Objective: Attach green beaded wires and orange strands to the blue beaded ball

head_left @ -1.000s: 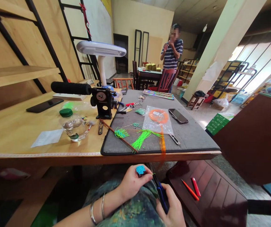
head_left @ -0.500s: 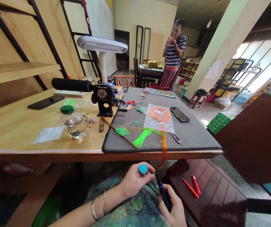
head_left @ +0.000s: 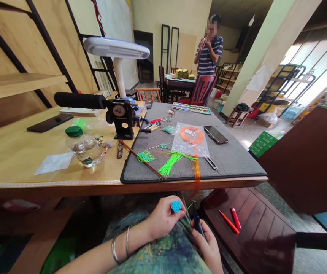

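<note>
Over my lap, my left hand (head_left: 162, 217) pinches a small round cluster of bright blue beads (head_left: 176, 206). A green strand (head_left: 189, 207) sticks out to the right from its fingertips. My right hand (head_left: 208, 243) is wrapped round blue-handled pliers (head_left: 198, 223), whose dark jaws point up just right of the strand's end. I cannot make out whether the jaws touch it. On the grey mat (head_left: 229, 163) ahead lie a bundle of green strands (head_left: 170, 164), a beaded green piece (head_left: 145, 156) beside a brown stick (head_left: 152, 167), and loose beads (head_left: 164, 146).
A black winding device (head_left: 123, 118), a water jar (head_left: 87, 152) and a lamp (head_left: 118, 48) stand on the table. A bag of orange line (head_left: 191, 136) and a phone (head_left: 216, 134) lie on the mat. Two red tools (head_left: 234, 219) rest on a chair. Someone stands behind.
The pliers have drawn back slightly to the right and down from my left fingertips, and more of the green strand shows. The blue cluster has shifted slightly right; the camera view has shifted a little.
</note>
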`<state>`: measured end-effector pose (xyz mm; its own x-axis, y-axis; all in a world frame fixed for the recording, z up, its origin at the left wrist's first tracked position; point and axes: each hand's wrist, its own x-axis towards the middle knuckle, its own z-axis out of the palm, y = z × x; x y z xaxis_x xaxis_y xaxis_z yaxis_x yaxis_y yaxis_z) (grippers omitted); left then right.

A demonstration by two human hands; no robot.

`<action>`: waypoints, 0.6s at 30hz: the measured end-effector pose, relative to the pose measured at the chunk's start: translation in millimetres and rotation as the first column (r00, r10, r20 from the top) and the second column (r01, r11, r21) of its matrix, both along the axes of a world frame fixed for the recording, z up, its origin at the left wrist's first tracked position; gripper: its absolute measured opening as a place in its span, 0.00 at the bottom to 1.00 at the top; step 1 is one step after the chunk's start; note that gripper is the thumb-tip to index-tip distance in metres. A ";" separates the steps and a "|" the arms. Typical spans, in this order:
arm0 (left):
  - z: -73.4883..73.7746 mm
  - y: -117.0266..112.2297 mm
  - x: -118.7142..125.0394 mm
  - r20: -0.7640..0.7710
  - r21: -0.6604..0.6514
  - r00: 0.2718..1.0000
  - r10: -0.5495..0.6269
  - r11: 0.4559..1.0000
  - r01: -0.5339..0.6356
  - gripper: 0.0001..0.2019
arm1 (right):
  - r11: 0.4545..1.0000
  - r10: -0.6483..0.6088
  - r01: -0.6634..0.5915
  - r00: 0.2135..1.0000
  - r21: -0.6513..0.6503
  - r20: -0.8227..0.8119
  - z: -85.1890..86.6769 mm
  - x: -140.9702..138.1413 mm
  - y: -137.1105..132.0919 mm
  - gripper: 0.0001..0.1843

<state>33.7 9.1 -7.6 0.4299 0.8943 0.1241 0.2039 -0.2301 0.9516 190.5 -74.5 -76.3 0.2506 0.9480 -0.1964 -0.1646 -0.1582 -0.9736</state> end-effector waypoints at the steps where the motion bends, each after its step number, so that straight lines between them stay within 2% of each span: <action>1: -0.7 0.1 0.0 -0.004 0.005 1.000 -0.007 1.000 0.007 0.03 | 1.000 -0.010 0.009 0.999 -0.020 -0.037 -0.2 -0.7 -0.1 0.22; 5: -0.8 -0.2 -0.6 -0.023 0.046 0.999 -0.027 0.999 0.029 0.04 | 0.997 -0.041 0.028 0.984 -0.075 -0.172 0.9 -3.8 -1.0 0.20; 9: -0.9 -0.7 -0.8 -0.027 0.055 0.999 -0.019 0.998 0.020 0.04 | 0.996 -0.023 0.008 0.983 -0.084 -0.179 5.4 -1.7 -1.1 0.21; 11: -1.2 -1.1 -1.0 -0.038 0.062 0.999 -0.012 0.998 0.014 0.04 | 0.998 0.028 -0.033 0.995 -0.051 -0.093 8.5 2.2 -1.2 0.21; 13: 0.0 -2.1 -1.3 -0.057 0.084 0.998 -0.019 0.996 0.024 0.04 | 0.999 0.040 -0.042 0.997 0.021 0.067 11.5 6.5 -2.4 0.20; 15: 3.2 -4.3 -1.4 -0.075 0.111 0.996 -0.042 0.992 0.051 0.05 | 0.992 -0.011 -0.017 0.974 0.122 0.225 13.7 8.9 -5.3 0.20; 18: 10.2 -9.6 -0.9 -0.066 0.092 0.994 -0.092 0.991 0.098 0.05 | 0.977 -0.080 0.006 0.937 0.215 0.340 15.1 7.7 -12.5 0.19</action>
